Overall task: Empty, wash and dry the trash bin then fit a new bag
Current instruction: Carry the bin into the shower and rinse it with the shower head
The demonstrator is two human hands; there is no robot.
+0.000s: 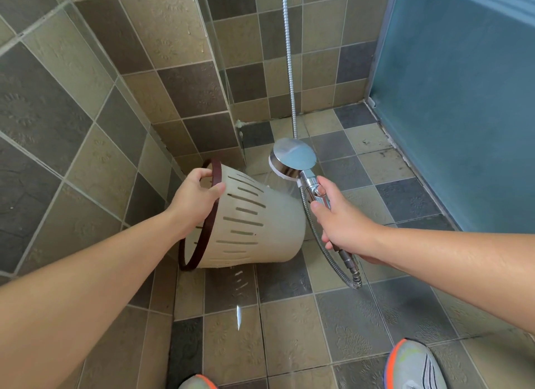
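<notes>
A cream slotted trash bin [254, 229] with a dark brown rim ring lies tipped on its side above the tiled floor, its mouth facing left toward the wall. My left hand [195, 197] grips the bin by the top of the rim. My right hand [337, 217] holds the chrome handle of a shower head [292, 157], thumb near its button. The round spray face points down and left at the bin's base, and a faint spray of water shows there. The bin's inside is hidden from view.
A metal shower hose [291, 70] hangs down the back wall and loops under my right hand. Tiled walls close in on the left and back, and a frosted blue glass panel [463, 113] stands on the right. The floor tiles look wet. My shoes [414, 365] show at the bottom.
</notes>
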